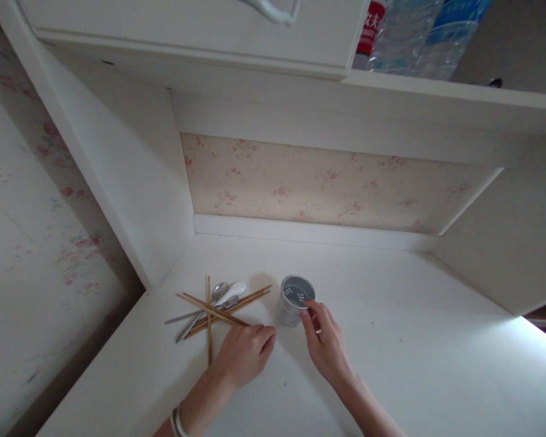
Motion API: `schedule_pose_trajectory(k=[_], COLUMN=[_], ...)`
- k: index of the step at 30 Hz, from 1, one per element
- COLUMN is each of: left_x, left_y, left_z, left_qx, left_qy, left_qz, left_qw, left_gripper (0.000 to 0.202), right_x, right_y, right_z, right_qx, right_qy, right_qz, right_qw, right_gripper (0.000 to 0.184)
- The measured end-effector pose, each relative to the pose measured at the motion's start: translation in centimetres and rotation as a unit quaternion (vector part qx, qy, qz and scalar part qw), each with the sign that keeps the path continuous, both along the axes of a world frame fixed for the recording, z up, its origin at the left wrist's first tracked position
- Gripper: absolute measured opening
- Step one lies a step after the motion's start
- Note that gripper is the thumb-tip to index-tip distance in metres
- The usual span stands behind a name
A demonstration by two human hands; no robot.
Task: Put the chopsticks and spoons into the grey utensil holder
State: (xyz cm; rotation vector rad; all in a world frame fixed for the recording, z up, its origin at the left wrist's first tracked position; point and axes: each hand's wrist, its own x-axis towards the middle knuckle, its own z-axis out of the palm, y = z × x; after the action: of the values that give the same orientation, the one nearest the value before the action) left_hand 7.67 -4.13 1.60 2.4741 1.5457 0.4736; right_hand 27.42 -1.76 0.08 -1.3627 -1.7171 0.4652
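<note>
A grey utensil holder (287, 312) with drain holes in its floor stands upright on the white desk. My right hand (325, 343) pinches its near right rim between thumb and fingers. My left hand (248, 355) is closed, knuckles up, at the near end of a pair of chopsticks (213, 309); their ends run in under its fingers. Beneath and around that pair lie more wooden chopsticks (209, 346), crossed over one another. Among them are metal spoons (219, 291) and a white spoon (236, 290). My left fingertips are hidden from view.
The desk (391, 376) is closed in by a left side panel (131, 176) and a flowered back wall (300, 182). Overhead hangs a cabinet (186, 30) with a handle. Plastic bottles (404, 36) stand on the shelf at upper right.
</note>
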Motion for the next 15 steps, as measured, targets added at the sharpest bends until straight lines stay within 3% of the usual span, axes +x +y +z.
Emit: schedule_pose_trajectory(k=[7, 12, 15], left_x=[-0.6, -2.5, -4.0], left_y=[0.4, 1.0, 1.3], left_z=[0.5, 1.3, 1.4], left_qx=[-0.001, 0.010, -0.004], left_qy=[0.000, 0.025, 0.081], left_qz=[0.085, 0.258, 0.348], left_qw=[0.996, 0.966, 0.934], left_gripper=[0.032, 0.039, 0.045], right_x=[0.4, 1.2, 1.6], right_y=[-0.4, -0.4, -0.1], right_z=[-0.6, -1.1, -1.6], right_qx=[0.008, 0.011, -0.009], right_qy=[-0.013, -0.001, 0.051], right_qz=[0.043, 0.056, 0.014], right_qw=[0.999, 0.998, 0.999], right_gripper=[0.025, 0.026, 0.032])
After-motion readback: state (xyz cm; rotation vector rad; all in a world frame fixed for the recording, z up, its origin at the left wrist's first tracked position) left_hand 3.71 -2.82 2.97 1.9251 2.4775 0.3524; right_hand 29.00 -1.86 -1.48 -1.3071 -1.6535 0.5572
